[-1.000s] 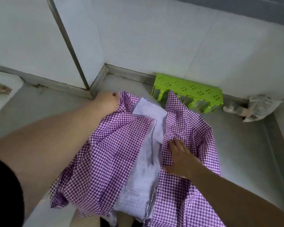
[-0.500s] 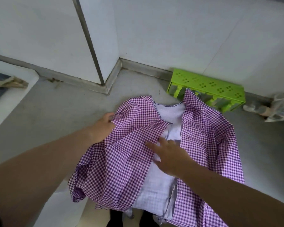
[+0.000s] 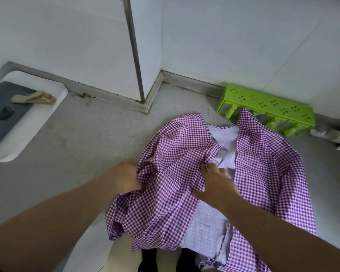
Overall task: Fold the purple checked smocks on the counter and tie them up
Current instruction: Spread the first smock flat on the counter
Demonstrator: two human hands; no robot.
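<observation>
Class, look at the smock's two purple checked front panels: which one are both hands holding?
The left panel: the left hand grips its outer edge, the right hand its inner edge. The right panel lies untouched.

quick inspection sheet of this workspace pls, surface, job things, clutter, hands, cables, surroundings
surface: grey counter, stained near the wall base.
job's things: one purple checked smock lies open, pale lining up, its lower edge hanging over the counter's front; not yet folded or tied.
clutter: green perforated plastic rack at the wall behind the smock; crumpled plastic wrapper at the right edge; beige clip-like item on a dark panel in a white tray.
grippers: left hand grips the bunched left side of the smock; right hand pinches the left panel's inner edge.
cables: nothing seen.
surroundings: white tiled walls with a metal strip near the corner.
</observation>
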